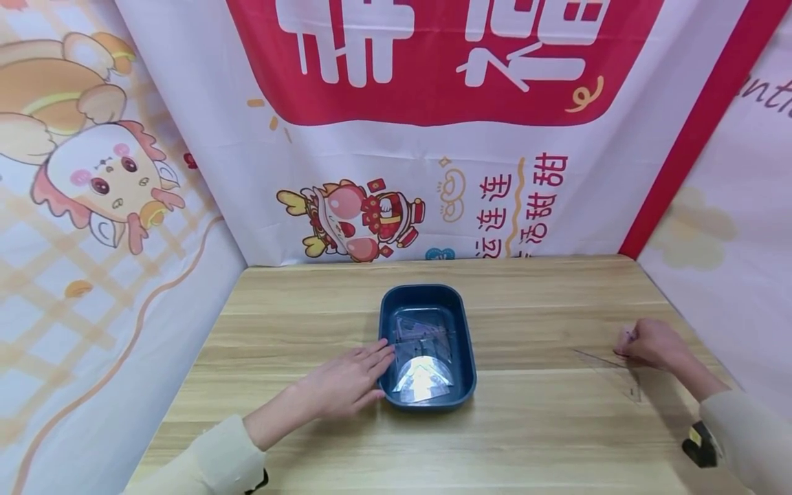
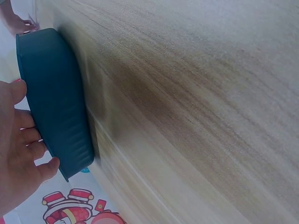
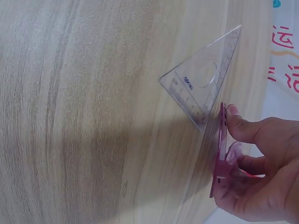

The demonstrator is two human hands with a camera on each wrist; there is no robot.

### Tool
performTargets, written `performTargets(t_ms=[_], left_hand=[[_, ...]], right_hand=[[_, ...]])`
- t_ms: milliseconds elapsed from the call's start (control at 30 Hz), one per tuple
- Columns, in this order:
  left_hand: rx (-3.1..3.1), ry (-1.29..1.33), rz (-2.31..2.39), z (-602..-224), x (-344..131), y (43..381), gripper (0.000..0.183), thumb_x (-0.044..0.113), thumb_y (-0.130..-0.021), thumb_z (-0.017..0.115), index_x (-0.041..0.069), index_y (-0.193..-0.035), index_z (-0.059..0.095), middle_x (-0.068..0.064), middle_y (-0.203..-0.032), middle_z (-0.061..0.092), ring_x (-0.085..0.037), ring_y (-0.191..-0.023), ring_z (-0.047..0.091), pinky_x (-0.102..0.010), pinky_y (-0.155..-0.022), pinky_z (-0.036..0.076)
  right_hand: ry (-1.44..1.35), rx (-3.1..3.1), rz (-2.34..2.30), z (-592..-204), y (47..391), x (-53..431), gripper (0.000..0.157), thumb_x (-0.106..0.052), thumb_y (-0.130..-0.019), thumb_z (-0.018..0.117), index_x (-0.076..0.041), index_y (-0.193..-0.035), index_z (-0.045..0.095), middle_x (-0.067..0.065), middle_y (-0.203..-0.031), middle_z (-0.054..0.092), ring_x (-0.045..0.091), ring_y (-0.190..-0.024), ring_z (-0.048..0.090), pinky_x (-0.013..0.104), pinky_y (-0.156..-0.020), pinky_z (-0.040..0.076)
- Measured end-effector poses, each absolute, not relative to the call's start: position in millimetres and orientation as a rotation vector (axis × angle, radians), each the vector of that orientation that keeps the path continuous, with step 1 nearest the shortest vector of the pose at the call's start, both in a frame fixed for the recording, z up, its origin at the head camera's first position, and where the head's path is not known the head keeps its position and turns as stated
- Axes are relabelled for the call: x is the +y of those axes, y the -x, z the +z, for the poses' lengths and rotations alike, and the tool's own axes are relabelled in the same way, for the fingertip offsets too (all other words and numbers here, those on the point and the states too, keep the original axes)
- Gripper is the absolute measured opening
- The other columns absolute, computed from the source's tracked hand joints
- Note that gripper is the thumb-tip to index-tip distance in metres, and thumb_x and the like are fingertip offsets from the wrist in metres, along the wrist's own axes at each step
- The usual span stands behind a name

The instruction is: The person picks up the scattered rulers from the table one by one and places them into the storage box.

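In the head view my left hand [image 1: 346, 380] rests against the left side of a dark blue plastic tub [image 1: 471, 371], its fingers fairly straight at the rim. Inside the tub lie several see-through drawing pieces, including a half-round protractor [image 1: 423, 375] with a bright glare. Far to the right, my right hand [image 1: 657, 344] pinches a pink see-through flat plastic piece [image 3: 219, 158], seen nearly edge-on in the right wrist view; I cannot tell its kind. Just beside it, a clear triangular set square [image 3: 198, 77] lies on the table.
The wood-grain table [image 1: 297, 302] carries the tub near its middle. Printed cloth sheets [image 1: 353, 151] hang behind the table and along both sides. A dark strap piece [image 1: 700, 445] shows at the right sleeve.
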State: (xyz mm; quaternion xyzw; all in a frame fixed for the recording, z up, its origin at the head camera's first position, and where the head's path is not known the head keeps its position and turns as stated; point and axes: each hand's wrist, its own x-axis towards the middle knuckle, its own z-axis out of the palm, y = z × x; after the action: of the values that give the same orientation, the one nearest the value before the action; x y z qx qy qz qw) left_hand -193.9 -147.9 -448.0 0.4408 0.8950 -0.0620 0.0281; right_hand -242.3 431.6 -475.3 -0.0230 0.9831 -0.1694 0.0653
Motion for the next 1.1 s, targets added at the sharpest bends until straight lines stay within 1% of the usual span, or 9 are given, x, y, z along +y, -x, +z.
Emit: performTargets(t_ms=[100, 233, 333, 467, 567, 733, 933, 1100], left_hand=[[2.759, -1.352, -0.178, -446.7, -147.7, 193.1, 0.063, 0.046, -0.098, 0.037, 0.006, -0.146, 0.030, -0.009, -0.153, 0.028, -0.026, -0.143, 0.018, -0.045, -0.110, 0.030], [2.762, -1.354, -0.173, -446.0, -147.3, 193.5, 0.063, 0.046, -0.098, 0.038, 0.005, -0.145, 0.030, -0.009, -0.153, 0.028, -0.026, -0.143, 0.018, -0.044, -0.111, 0.029], [2.762, -1.355, -0.174, -446.0, -146.9, 193.6, 0.063, 0.046, -0.098, 0.037, 0.005, -0.145, 0.030, -0.009, -0.153, 0.028, -0.026, -0.143, 0.018, -0.045, -0.111, 0.030], [2.757, -1.348, -0.160, -445.9, -146.7, 192.6, 0.063, 0.046, -0.098, 0.038, 0.005, -0.145, 0.031, -0.009, -0.152, 0.028, -0.026, -0.143, 0.019, -0.045, -0.110, 0.030], [2.756, -1.343, -0.147, -445.3, -146.8, 191.9, 0.063, 0.046, -0.098, 0.038, 0.005, -0.145, 0.031, -0.009, -0.152, 0.028, -0.026, -0.143, 0.019, -0.045, -0.110, 0.030], [2.758, -1.337, -0.138, -445.3, -147.2, 191.4, 0.063, 0.046, -0.098, 0.037, 0.006, -0.145, 0.031, -0.009, -0.153, 0.028, -0.025, -0.143, 0.019, -0.046, -0.110, 0.031], [2.763, -1.341, -0.131, -446.4, -147.6, 191.8, 0.063, 0.046, -0.098, 0.038, 0.006, -0.145, 0.031, -0.009, -0.153, 0.028, -0.026, -0.143, 0.018, -0.046, -0.110, 0.031], [2.767, -1.351, -0.146, -447.2, -147.1, 192.5, 0.063, 0.046, -0.097, 0.038, 0.006, -0.145, 0.031, -0.009, -0.152, 0.029, -0.026, -0.143, 0.019, -0.045, -0.110, 0.031]], right_hand=[[0.080, 2.974, -0.531, -478.1, 246.6, 434.3, 0.033, -0.032, -0.074, 0.075, -0.005, -0.067, 0.057, 0.003, -0.065, 0.055, 0.017, -0.060, 0.048, 0.030, -0.053, 0.038], [0.090, 2.976, -0.573, -481.2, 253.0, 437.1, 0.027, -0.024, -0.076, 0.073, 0.000, -0.074, 0.061, 0.005, -0.067, 0.059, 0.017, -0.061, 0.052, 0.031, -0.054, 0.043], [0.109, 2.991, -0.584, -482.3, 256.0, 437.9, 0.018, -0.015, -0.077, 0.068, 0.003, -0.076, 0.064, 0.009, -0.068, 0.062, 0.020, -0.062, 0.055, 0.036, -0.057, 0.046], [0.165, 3.035, -0.561, -481.0, 257.3, 437.3, 0.015, -0.007, -0.077, 0.065, 0.008, -0.081, 0.066, 0.016, -0.072, 0.064, 0.026, -0.065, 0.058, 0.047, -0.064, 0.049], [0.210, 3.066, -0.553, -477.8, 256.6, 436.0, 0.015, -0.005, -0.075, 0.064, 0.009, -0.081, 0.066, 0.017, -0.071, 0.065, 0.026, -0.065, 0.058, 0.047, -0.064, 0.049], [0.233, 3.113, -0.523, -470.5, 253.6, 432.5, 0.013, -0.006, -0.076, 0.064, 0.007, -0.077, 0.067, 0.014, -0.067, 0.065, 0.021, -0.061, 0.055, 0.042, -0.059, 0.047], [0.217, 3.122, -0.549, -462.5, 250.7, 425.4, 0.015, -0.008, -0.078, 0.064, 0.005, -0.080, 0.068, 0.015, -0.071, 0.068, 0.023, -0.064, 0.059, 0.044, -0.061, 0.049], [0.222, 3.131, -0.551, -456.9, 250.1, 417.6, 0.016, -0.010, -0.080, 0.063, 0.005, -0.082, 0.069, 0.012, -0.071, 0.068, 0.021, -0.065, 0.060, 0.043, -0.060, 0.048]])
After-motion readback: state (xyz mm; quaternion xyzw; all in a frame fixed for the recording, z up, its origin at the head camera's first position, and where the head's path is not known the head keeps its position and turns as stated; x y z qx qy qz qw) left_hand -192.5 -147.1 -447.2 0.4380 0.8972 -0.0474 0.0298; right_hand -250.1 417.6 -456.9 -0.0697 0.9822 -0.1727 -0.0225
